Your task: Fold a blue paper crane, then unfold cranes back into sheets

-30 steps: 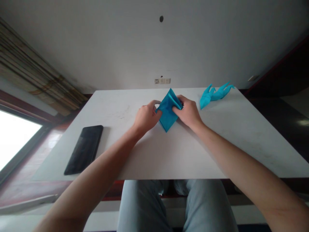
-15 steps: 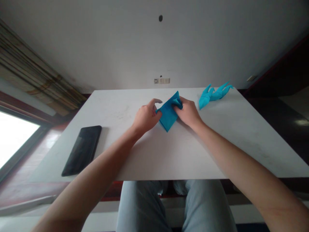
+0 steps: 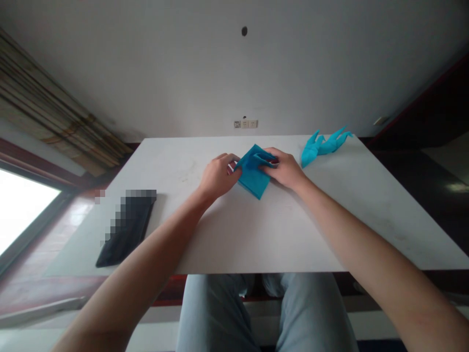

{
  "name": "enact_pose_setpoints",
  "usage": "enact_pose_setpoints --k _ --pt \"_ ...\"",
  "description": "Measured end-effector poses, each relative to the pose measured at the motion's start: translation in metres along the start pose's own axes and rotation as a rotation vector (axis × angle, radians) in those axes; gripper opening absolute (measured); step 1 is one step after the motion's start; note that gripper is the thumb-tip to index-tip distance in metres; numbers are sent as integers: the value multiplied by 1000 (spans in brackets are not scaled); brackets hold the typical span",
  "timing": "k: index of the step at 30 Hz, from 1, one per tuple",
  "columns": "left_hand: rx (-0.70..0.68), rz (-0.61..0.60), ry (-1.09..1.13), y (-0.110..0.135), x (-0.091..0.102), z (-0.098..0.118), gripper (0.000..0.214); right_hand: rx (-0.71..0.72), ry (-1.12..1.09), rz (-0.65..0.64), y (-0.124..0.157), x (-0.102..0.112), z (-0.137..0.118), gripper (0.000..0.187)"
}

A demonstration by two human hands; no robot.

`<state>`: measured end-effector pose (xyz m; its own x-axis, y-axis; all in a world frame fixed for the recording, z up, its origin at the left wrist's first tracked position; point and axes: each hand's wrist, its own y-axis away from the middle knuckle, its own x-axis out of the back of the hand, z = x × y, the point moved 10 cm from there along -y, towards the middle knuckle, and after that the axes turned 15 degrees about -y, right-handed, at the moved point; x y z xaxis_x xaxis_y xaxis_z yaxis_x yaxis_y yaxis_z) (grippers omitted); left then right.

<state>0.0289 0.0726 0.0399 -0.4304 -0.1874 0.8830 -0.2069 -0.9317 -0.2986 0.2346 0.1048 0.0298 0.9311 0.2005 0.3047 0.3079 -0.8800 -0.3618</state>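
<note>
A folded sheet of blue origami paper (image 3: 255,180) is held between my two hands over the middle of the white table. My left hand (image 3: 221,175) pinches its left corner, thumb on the near face. At the right corner, my right hand (image 3: 284,168) grips the paper with the thumb in front and the fingers partly hidden behind it. The upper layer is lifted and bulges open toward the right, while a point stands up at the top. The lower part looks flat and layered.
Finished blue paper cranes (image 3: 324,145) sit close together at the table's far right. A dark, flat, phone-like slab (image 3: 128,234), partly pixelated, lies on the left beside my left forearm. The white table (image 3: 264,239) reaches back to a wall with sockets (image 3: 245,124).
The paper's upper layer has spread wider, and its top point has shifted left. My left index finger has come down onto the paper's edge. The cranes have stayed put.
</note>
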Motion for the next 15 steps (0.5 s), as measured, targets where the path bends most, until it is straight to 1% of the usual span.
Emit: enact_pose_setpoints --k 1,3,6,8,9,11,12,13,14,15 --pt "-6 -9 9 1 -1 3 29 -12 13 19 1 0 1 44" --pt "-15 -44 28 3 -4 7 39 -35 55 28 2 -3 2 45" --pt "-85 -76 37 5 -10 12 67 -51 133 -23 4 -12 4 52" --pt "-170 -101 34 5 -16 15 81 -25 180 -36 5 -15 5 69" --pt "-200 -122 34 6 -20 16 83 10 206 -22 5 -13 4 81" --pt "-226 -167 34 6 -29 15 73 129 273 50 5 -6 -5 102" --pt "-224 -181 31 5 -32 14 64 207 313 98 6 0 -15 108" --pt "-217 -188 25 5 -34 14 55 284 359 143 9 5 -27 108" --pt "-210 -190 19 5 -35 13 48 349 406 185 12 10 -41 103" --pt "-203 -183 14 5 -35 13 44 400 451 213 15 13 -55 94"
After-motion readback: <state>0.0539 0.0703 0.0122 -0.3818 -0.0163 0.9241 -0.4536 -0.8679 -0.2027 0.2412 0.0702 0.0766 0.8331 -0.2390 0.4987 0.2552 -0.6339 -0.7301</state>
